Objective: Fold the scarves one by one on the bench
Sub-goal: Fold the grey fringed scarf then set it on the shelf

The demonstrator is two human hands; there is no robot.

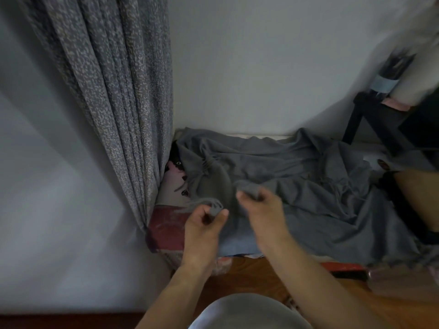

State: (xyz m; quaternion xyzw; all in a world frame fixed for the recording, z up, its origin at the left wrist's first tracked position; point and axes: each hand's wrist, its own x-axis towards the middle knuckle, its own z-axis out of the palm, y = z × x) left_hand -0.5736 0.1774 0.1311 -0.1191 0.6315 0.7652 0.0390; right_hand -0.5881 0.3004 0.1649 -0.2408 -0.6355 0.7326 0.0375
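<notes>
Scarf (297, 186), grey, fringed: one edge pinched in left hand (204, 224) and in right hand (259, 205), fingers curled on bunched cloth. Remainder lies rumpled across bench (261, 267), beside patterned curtain (114, 91). Risk: uneven pulls may set a crooked fold; loose far end may slide off.

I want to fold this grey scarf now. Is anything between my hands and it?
No. The left hand and right hand each already pinch an edge of the grey scarf, which lies spread and rumpled on the bench.
</notes>
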